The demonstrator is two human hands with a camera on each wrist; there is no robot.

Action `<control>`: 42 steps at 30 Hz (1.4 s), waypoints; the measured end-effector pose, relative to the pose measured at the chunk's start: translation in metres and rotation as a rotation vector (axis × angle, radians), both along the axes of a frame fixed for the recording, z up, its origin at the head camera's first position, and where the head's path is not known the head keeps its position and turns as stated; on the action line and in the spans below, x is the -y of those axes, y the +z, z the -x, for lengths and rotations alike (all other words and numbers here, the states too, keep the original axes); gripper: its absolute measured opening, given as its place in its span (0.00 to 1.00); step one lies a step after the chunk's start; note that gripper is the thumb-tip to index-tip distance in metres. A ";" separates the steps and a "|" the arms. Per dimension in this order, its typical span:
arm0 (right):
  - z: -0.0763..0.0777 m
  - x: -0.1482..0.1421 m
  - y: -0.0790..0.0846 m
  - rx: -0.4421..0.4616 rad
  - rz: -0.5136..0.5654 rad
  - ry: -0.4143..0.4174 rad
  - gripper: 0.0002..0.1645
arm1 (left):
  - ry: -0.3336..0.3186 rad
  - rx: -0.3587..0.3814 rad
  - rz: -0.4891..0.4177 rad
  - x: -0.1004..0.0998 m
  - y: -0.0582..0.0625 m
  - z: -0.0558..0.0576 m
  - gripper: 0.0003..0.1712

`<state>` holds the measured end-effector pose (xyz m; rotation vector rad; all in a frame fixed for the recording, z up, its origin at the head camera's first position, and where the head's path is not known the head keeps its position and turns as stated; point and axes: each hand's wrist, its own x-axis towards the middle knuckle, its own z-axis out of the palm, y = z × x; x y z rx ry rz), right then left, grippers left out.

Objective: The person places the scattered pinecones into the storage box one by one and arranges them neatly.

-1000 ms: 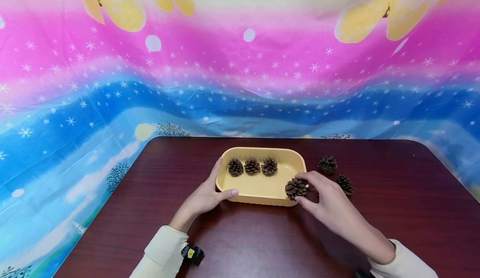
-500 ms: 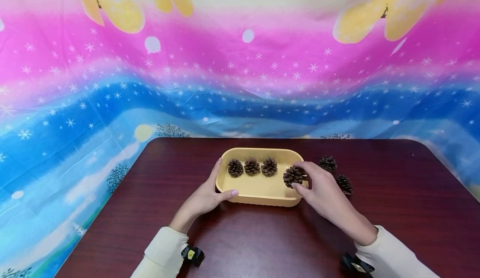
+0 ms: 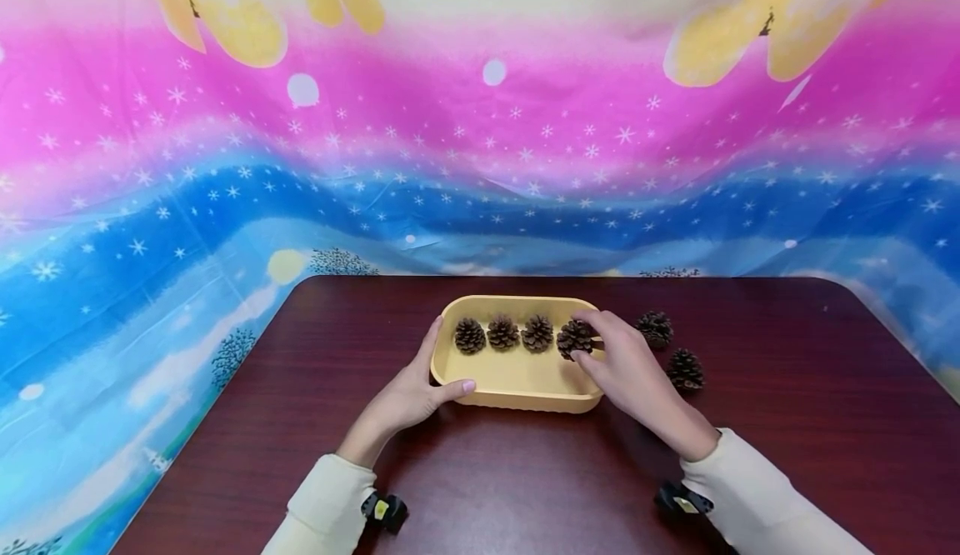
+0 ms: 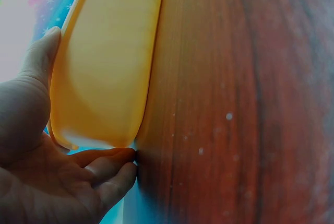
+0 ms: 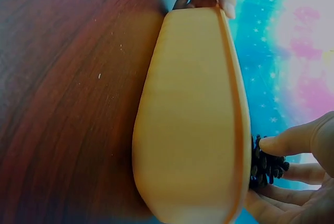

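The right hand (image 3: 628,374) has its thumb and forefinger closed in a pinch on a dark brown pine cone (image 3: 573,340), holding it over the right end of a yellow tray (image 3: 517,401). This cone is rounded and squat, its woody scales flared outward in overlapping layers with shadowed gaps between; in the right wrist view it looks almost black, part of it showing past the tray's rim. Whether it touches the tray's floor cannot be told. To its left, inside the tray, three similar cones (image 3: 502,333) sit in a row toward the far side, close together, their scales spread and a slightly warmer brown on top. The tray is a shallow, smooth oblong with rounded corners and a plain pale-yellow interior. The left hand (image 3: 403,398) grips its left end, thumb laid over the near rim and fingers around the end wall. Right of the tray, on the dark reddish-brown, wood-grained tabletop (image 3: 517,472), lie two more cones, a farther one (image 3: 656,330) and a nearer one (image 3: 686,370), both dark and open-scaled, near each other but apart.
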<state>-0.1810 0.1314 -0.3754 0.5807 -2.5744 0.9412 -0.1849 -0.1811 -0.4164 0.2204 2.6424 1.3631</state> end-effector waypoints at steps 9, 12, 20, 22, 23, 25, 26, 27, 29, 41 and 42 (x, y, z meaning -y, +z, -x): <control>0.014 0.006 -0.008 0.065 -0.006 -0.050 0.30 | -0.002 -0.004 -0.010 0.000 -0.001 0.000 0.68; 0.018 0.008 -0.010 0.081 -0.005 -0.057 0.31 | -0.001 -0.005 -0.012 0.000 -0.002 0.000 0.68; 0.025 0.015 -0.011 0.123 -0.014 -0.078 0.31 | -0.002 -0.011 -0.007 0.000 -0.001 0.000 0.68; 0.026 0.017 -0.011 0.149 -0.018 -0.089 0.31 | -0.002 -0.010 -0.007 -0.001 -0.001 0.000 0.68; 0.027 0.018 -0.011 0.159 -0.021 -0.096 0.32 | -0.001 -0.010 -0.006 -0.001 -0.001 0.000 0.68; 0.028 0.020 -0.011 0.179 -0.025 -0.107 0.32 | 0.001 -0.008 -0.002 -0.001 0.000 -0.001 0.67; 0.029 0.021 -0.011 0.189 -0.027 -0.111 0.33 | 0.002 -0.007 0.000 -0.001 0.000 -0.001 0.67; 0.029 0.022 -0.011 0.197 -0.030 -0.114 0.33 | 0.004 -0.005 0.003 -0.001 0.000 -0.001 0.67; 0.031 0.023 -0.011 0.204 -0.039 -0.117 0.33 | 0.006 -0.002 0.007 -0.001 0.000 -0.001 0.67; 0.037 0.028 -0.017 0.194 -0.085 -0.138 0.30 | 0.008 0.001 0.018 0.000 0.000 0.000 0.67; 0.037 0.028 -0.017 0.195 -0.088 -0.139 0.30 | 0.007 0.003 0.017 0.000 0.000 0.000 0.67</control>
